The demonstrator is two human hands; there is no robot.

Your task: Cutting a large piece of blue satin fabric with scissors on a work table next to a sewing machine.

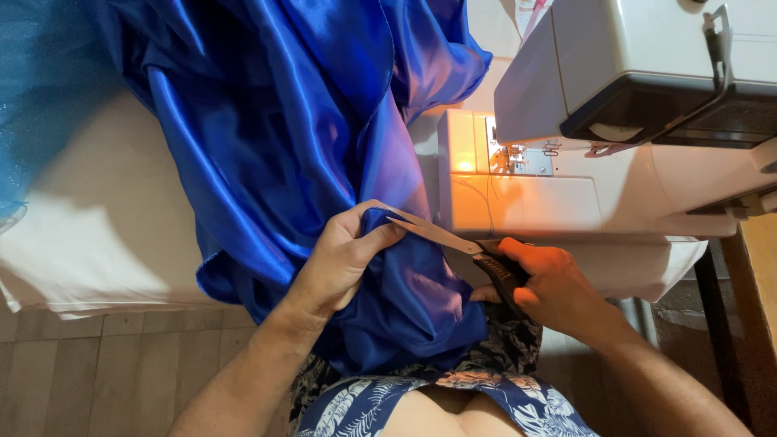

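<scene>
At the centre of the frame, the left hand (344, 257) pinched a fold of shiny blue satin fabric (283, 137) between thumb and fingers. Just to its right, the right hand (550, 287) gripped the black handles of a pair of scissors (453, 243), whose blades stood slightly open, tips touching the pinched fold. The fabric spilled from the upper left of the frame down across the person's lap. A white sewing machine (583, 162) sat at the upper right on a white-covered surface (97, 243), its lamp glowing orange. Pale blue tulle (32, 97) lay at the left edge.
</scene>
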